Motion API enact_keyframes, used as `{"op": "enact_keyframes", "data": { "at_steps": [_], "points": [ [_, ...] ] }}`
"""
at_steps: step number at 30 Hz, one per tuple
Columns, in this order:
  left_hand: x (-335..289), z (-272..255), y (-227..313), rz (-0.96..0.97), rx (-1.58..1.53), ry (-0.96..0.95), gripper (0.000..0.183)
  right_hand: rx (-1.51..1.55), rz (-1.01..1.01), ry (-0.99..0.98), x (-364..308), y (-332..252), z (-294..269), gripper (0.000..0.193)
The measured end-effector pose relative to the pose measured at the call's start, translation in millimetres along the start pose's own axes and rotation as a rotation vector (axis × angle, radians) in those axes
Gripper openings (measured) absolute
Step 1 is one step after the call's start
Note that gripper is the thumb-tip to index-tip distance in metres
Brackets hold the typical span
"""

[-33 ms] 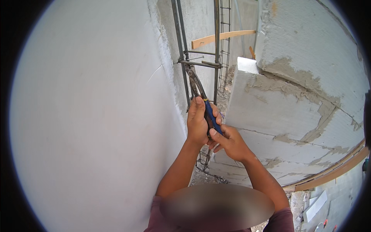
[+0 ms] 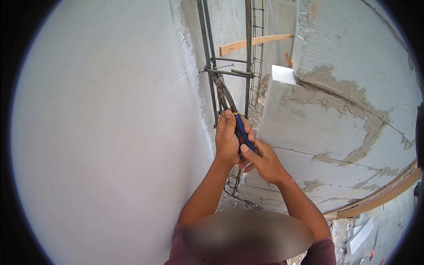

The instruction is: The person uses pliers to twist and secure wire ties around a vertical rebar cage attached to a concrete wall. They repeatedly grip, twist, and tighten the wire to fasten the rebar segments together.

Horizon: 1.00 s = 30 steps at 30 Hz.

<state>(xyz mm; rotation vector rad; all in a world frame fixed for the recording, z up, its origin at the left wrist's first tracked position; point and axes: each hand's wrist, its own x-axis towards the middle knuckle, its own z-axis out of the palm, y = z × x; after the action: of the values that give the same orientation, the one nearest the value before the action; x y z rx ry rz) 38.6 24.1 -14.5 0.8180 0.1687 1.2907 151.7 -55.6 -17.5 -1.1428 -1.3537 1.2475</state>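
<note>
Head view: both hands (image 2: 245,148) on pincers (image 2: 227,99)

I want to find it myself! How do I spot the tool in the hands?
Find the rebar cage standing between the white wall and the grey blocks. Both hands meet beside it, gripping pliers. It alone has blue handles; its rusty jaws reach up to a crossbar.

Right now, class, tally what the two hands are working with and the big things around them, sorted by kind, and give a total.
Hands: 2 (left hand, right hand)
Blue-handled pincers: 1
Rebar cages: 2 (near rebar cage, far rebar cage)
Wooden plank: 1
Block walls: 2 (smooth left wall, mortared right wall)
Total: 8
</note>
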Motion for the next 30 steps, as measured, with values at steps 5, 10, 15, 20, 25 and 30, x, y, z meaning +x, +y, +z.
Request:
{"op": "enact_keyframes", "data": {
  "at_steps": [5, 10, 15, 20, 25, 30],
  "points": [
    [0.4, -1.5, -1.5, 0.033, -0.030, -0.023, 0.039, 0.114, 0.061, 0.017, 4.7, -12.7, 0.7, 0.057],
    [-0.5, 4.5, 3.6, -0.014, -0.104, -0.073, 0.042, 0.229, 0.073, -0.007, -4.2, -7.8, -3.8, 0.057],
    [3.6, 10.3, 5.7, -0.083, 0.165, -0.004, 0.027, 0.277, 0.038, 0.044, -7.5, -5.3, -3.2, 0.039],
    [1.4, 23.4, 19.5, -0.116, 0.127, 0.038, 0.026, 0.319, 0.097, 0.005, -7.0, -8.5, -7.2, 0.028],
    [-4.0, 34.3, 35.1, -0.168, 0.357, 0.120, 0.022, -0.410, -0.040, 0.306, -6.0, -27.2, 8.2, 0.034],
    [-1.6, 24.3, 33.1, -0.196, 0.430, 0.033, 0.021, -0.870, -0.412, 0.443, -16.4, -31.9, 16.9, 0.037]
  ]
}}
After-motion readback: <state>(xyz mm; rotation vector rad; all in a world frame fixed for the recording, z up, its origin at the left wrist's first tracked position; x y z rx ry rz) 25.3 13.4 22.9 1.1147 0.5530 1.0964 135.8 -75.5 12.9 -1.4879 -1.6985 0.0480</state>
